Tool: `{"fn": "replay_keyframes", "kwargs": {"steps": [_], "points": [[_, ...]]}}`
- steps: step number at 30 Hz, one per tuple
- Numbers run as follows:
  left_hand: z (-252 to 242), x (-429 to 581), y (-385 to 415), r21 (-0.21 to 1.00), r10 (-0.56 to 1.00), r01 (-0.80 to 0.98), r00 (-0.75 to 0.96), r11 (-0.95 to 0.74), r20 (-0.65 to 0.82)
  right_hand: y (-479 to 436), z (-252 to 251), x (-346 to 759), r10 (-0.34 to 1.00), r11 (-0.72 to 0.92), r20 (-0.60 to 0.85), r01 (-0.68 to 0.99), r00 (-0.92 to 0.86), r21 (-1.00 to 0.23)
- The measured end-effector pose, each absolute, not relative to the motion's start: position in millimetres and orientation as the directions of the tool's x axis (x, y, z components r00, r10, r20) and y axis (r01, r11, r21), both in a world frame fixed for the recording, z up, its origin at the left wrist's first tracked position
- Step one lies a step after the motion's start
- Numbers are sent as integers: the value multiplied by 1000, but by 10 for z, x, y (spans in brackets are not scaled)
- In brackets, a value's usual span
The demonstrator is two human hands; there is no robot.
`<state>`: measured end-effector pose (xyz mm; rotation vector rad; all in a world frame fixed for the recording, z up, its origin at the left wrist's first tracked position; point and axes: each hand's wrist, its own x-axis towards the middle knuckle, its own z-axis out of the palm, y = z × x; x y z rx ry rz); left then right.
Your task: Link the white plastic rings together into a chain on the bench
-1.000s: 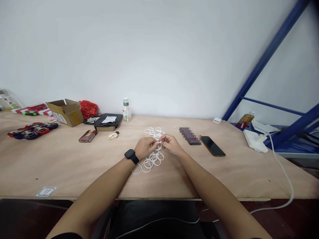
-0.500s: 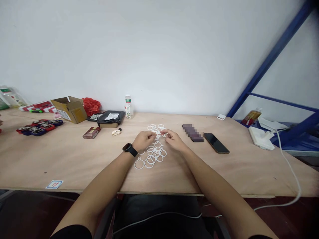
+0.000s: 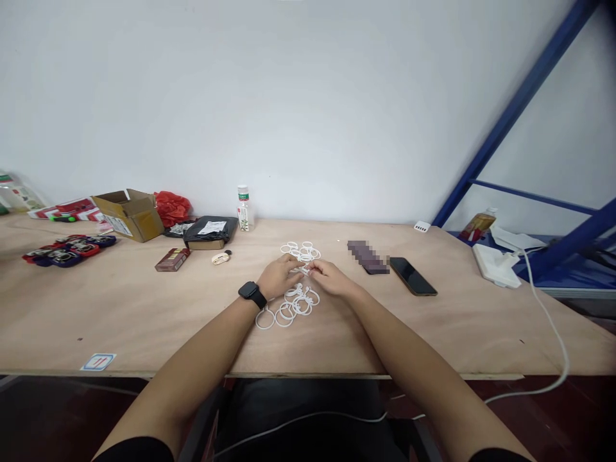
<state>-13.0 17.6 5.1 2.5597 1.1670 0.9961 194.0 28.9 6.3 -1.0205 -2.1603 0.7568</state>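
Observation:
Several white plastic rings, which look like curtain rings with small eyelets, lie in two groups on the wooden table. The near group of rings (image 3: 293,310) is just in front of my hands, and the far group of rings (image 3: 301,249) is behind them. My left hand (image 3: 280,277), below a black smartwatch (image 3: 252,294), has its fingers closed on a white ring (image 3: 303,269) between the groups. From the other side, my right hand (image 3: 330,277) pinches the same ring. My fingertips cover much of it.
Right of my hands lie a pixelated dark object (image 3: 368,258) and a black phone (image 3: 412,276). To the left are a dark red box (image 3: 172,260), a cream-coloured item (image 3: 221,258), a black parcel (image 3: 210,229), an open carton (image 3: 129,215) and a bottle (image 3: 244,210). A white cable (image 3: 553,333) hangs at right.
Both hands have moved slightly nearer to me and closer together, with the fingers now around a ring between the two groups. The whole view has shifted a little.

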Motion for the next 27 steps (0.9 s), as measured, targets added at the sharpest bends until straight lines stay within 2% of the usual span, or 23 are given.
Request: {"fn": "replay_keyframes", "kwargs": {"steps": [4, 11, 17, 22, 25, 27], "points": [[77, -105, 163, 405, 724, 614, 460, -677, 514, 231, 106, 1870, 809, 518, 320, 340, -494, -785], [109, -71, 128, 384, 710, 625, 430, -680, 557, 157, 137, 1816, 814, 523, 345, 328, -468, -787], [141, -35, 77, 398, 691, 596, 414, -698, 592, 181, 138, 1781, 819, 552, 422, 330, -389, -766], [182, -14, 53, 452, 698, 542, 442, -709, 564, 238, 102, 1817, 812, 566, 445, 322, -379, -759], [207, -31, 52, 457, 722, 564, 459, -687, 517, 321, 64, 1916, 842, 513, 405, 299, -356, -805], [211, -58, 61, 450, 736, 585, 491, -675, 465, 402, 32, 2033, 875, 470, 374, 352, -307, -809]]}}
